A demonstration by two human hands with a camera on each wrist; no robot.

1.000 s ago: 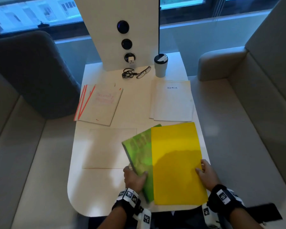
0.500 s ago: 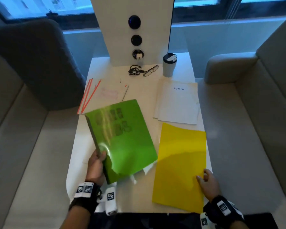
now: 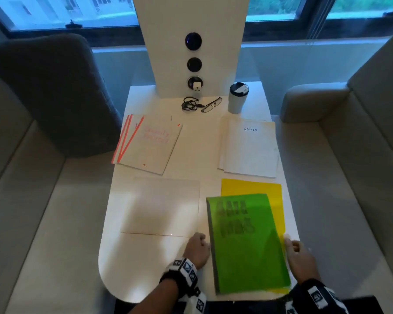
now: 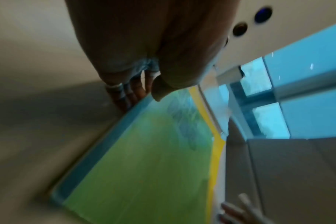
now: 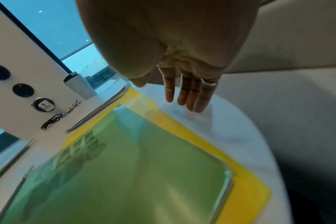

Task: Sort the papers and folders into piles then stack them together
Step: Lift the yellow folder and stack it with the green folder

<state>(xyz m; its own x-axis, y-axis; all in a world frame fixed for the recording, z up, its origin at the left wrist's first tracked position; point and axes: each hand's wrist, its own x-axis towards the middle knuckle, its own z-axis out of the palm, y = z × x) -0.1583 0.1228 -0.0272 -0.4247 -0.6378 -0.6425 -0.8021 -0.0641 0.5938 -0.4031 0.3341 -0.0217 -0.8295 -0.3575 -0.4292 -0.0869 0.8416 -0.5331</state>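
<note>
We record that the green folder [image 3: 245,243], held aloft in the left hand [image 3: 196,250] half a second ago, now lies flat on the yellow folder [image 3: 251,186], offset toward its near-left corner. The left thumb overlaps the green spine, but we cannot tell whether the hand grips it. The right hand [image 3: 298,259] lies with straight fingers just right of the yellow folder. In our judgement the folder pile is formed and still needs squaring.

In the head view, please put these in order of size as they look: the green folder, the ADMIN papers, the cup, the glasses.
Largest to smallest:
1. green folder, though nearness to the camera enlarges it
2. ADMIN papers
3. cup
4. glasses
</note>
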